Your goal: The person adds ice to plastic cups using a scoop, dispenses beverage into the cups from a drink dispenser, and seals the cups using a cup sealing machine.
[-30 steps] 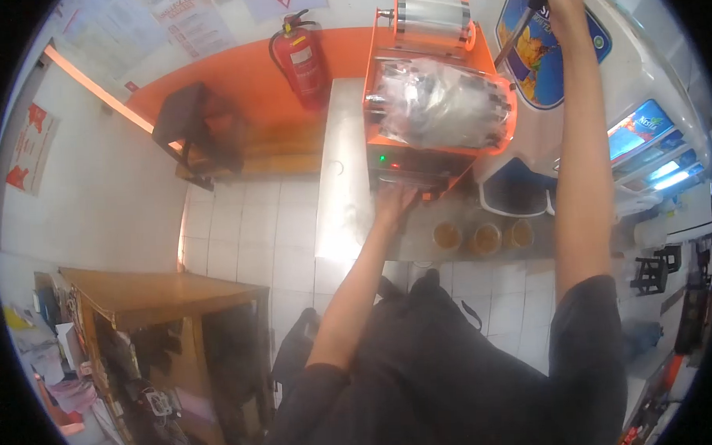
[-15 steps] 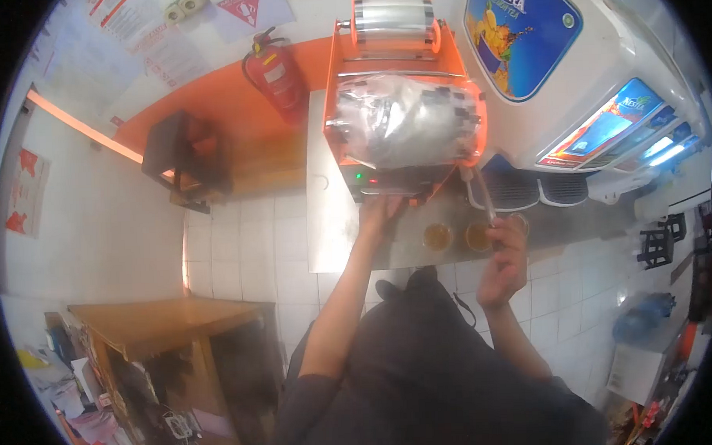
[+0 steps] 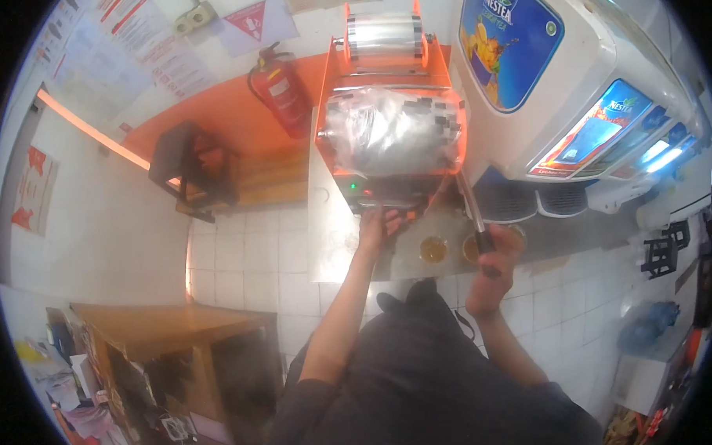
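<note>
An orange cup-sealing machine [image 3: 330, 157] stands on the metal counter, with crumpled clear plastic over its upper front and small green and red lights below. My right hand [image 3: 495, 272] is closed around the dark grip of the machine's lever [image 3: 470, 199], a metal bar rising from its right side. At the lower front edge of the machine is my left hand [image 3: 378, 228], fingers partly stretched toward the right and touching its underside; part of them is hidden. Between my hands stands a cup of brownish drink [image 3: 433, 250], and a second cup [image 3: 471, 250] is partly behind the lever grip.
A large white drink dispenser [image 3: 593, 53] with drip trays [image 3: 508, 204] stands right of the machine. A film roll [image 3: 385, 37] sits on top at the back. A fire extinguisher [image 3: 281, 92] and a dark stool [image 3: 183, 162] are to the left; a wooden cabinet [image 3: 171, 319] is nearer me.
My right hand and the lever grip have shifted slightly down and left, showing more of the dark grip. My left hand stays at the machine's front, with more of its fingers visible. The view has tilted slightly.
</note>
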